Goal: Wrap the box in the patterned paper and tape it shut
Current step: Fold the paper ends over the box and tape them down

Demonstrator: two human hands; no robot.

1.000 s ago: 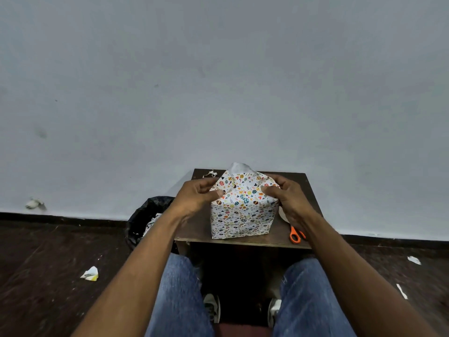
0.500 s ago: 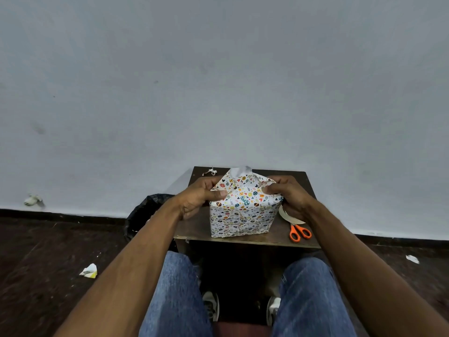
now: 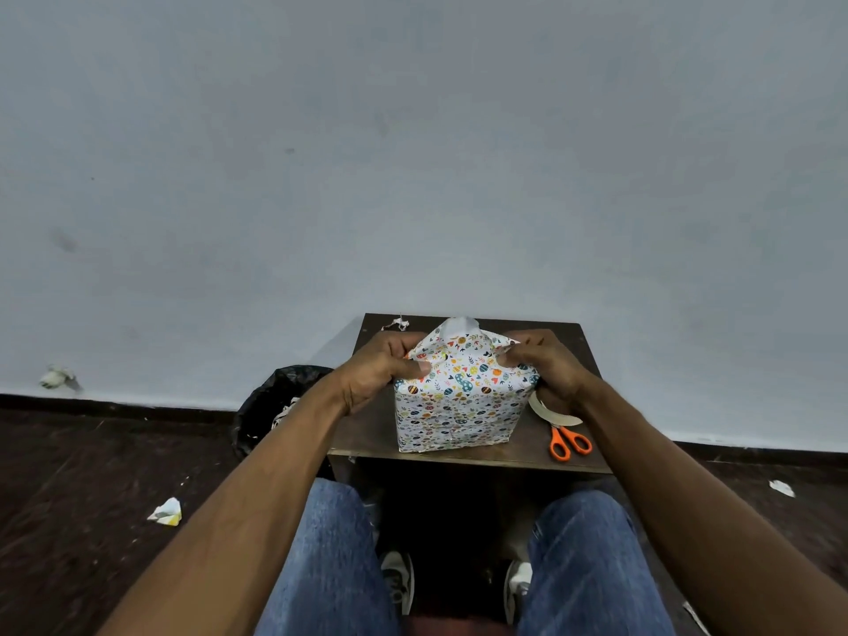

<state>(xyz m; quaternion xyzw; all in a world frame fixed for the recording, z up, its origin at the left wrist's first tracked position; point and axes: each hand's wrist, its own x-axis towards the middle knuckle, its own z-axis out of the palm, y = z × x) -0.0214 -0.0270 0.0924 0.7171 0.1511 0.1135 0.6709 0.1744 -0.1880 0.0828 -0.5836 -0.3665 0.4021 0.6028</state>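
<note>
While the box (image 3: 454, 406) stands upright near the front edge of the small table (image 3: 367, 420), straight ahead of the person and between the two forearms, both hands work its open top end. Its long axis seems to run up and down, with the paper (image 3: 463, 355) already smooth round the sides and rising to a loose peak at the back, where a white underside shows. Left hand (image 3: 378, 376) grips the top left corner, fingers curled over the far side and thumb pressed flat on the near fold; right hand (image 3: 543, 364) pinches the top right corner the same way, thumb and fingers closed on a crease of paper. Each hand is touching its own side, so neither is nearer; the flap that must come down lies beyond the fingertips, toward the wall, and I judge the next fold has to draw it forward and down over the top. Tape (image 3: 548, 413) lies on the table just beside the box and right under the right wrist, partly hidden by it, with orange scissors (image 3: 569, 442) near the front right corner, so the right hand is the one closer to both. A black bin (image 3: 270, 406) sits on the floor left of the table; pale scraps show inside it, though what they are is hard to make out.
</note>
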